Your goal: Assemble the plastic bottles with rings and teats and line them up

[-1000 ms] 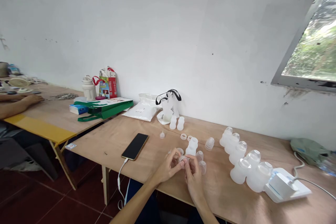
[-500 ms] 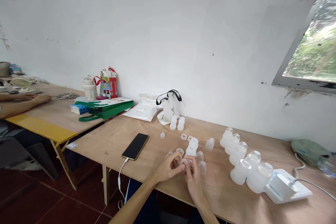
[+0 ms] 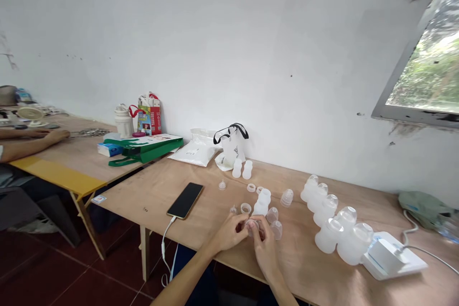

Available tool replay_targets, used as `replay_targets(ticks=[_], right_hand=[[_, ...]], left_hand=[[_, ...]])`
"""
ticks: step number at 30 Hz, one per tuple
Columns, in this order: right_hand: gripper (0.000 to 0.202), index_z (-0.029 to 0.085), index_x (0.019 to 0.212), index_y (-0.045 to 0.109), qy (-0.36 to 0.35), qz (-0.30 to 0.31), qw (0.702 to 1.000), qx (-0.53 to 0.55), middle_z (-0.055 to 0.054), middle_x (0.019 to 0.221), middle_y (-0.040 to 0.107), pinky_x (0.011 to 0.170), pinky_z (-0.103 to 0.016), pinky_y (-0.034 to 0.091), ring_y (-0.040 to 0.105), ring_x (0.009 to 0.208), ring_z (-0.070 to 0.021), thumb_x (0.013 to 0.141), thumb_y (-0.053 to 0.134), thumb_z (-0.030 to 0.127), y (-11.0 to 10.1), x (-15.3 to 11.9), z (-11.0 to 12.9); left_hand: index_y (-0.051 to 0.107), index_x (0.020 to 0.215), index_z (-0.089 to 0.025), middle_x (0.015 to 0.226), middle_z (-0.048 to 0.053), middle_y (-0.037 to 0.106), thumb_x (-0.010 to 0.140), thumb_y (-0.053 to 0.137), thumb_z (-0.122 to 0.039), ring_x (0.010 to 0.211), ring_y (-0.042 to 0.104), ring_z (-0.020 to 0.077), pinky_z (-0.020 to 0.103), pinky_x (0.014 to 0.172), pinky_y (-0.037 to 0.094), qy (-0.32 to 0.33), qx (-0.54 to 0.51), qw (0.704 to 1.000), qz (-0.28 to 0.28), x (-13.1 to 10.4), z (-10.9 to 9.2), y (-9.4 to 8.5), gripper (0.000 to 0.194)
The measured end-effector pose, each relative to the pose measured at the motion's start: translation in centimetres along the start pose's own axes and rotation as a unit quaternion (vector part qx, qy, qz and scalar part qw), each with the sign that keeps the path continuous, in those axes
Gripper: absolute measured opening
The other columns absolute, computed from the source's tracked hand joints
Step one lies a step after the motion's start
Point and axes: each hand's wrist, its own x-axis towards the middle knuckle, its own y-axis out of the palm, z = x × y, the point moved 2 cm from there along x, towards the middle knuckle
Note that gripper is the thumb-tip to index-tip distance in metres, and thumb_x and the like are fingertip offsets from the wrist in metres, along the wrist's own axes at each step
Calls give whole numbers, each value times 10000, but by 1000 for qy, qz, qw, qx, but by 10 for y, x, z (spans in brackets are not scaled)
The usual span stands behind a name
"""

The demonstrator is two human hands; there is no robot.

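Note:
My left hand (image 3: pixel 230 234) and my right hand (image 3: pixel 264 244) meet near the table's front edge. Their fingertips pinch a small translucent bottle collar (image 3: pixel 253 224), mostly hidden by fingers; whether a nipple sits inside I cannot tell. Just beyond are a loose collar ring (image 3: pixel 245 208), a clear nipple (image 3: pixel 233 210) and white bottle bodies (image 3: pixel 263 201). Clear dome caps (image 3: pixel 276 229) lie right of the fingers. Farther back are another nipple (image 3: pixel 222 185), two more rings (image 3: pixel 251 187), a stack of caps (image 3: pixel 287 197) and two small white bottles (image 3: pixel 247 169).
Several capped bottles (image 3: pixel 326 210) stand in a group at right, beside a white charger box (image 3: pixel 390 254) and a green cap (image 3: pixel 423 208). A plugged-in phone (image 3: pixel 185 200) lies left. White packages (image 3: pixel 195 148) rest by the wall. Another person's hand (image 3: pixel 57 136) is at the far-left table.
Both hands stay together and have dipped slightly toward the table edge, fingers shifting around the collar. The loose ring and nipple beyond my left hand show more fully now.

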Motion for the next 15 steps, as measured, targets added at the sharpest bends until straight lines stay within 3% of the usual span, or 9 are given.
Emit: replay_targets(ticks=[6,9,15], right_hand=[[345,262,1135,690,24,-5,999,30,-73,1143,731,895,-358,550,675,1027,-248,975,576,546,2,-3,7],[353,260,1146,687,16,0,1000,19,-77,1150,737,881,-351,558,681,1030,-246,989,549,545,2,-4,7],[381,250,1073,706,4,-8,999,-32,-73,1064,761,761,-324,560,703,922,-241,987,522,572,2,-5,5]], left_hand=[[518,770,-210,692,-35,512,983,437,-446,649,454,148,276,706,348,1,3,1000,-24,2,3,-1,329],[512,740,-205,658,-44,480,979,451,-426,621,429,140,274,688,342,12,-4,1000,-18,1,0,-4,331],[617,857,-196,679,-34,539,996,445,-407,615,442,141,275,672,348,39,-20,999,-5,-3,-4,-6,306]])
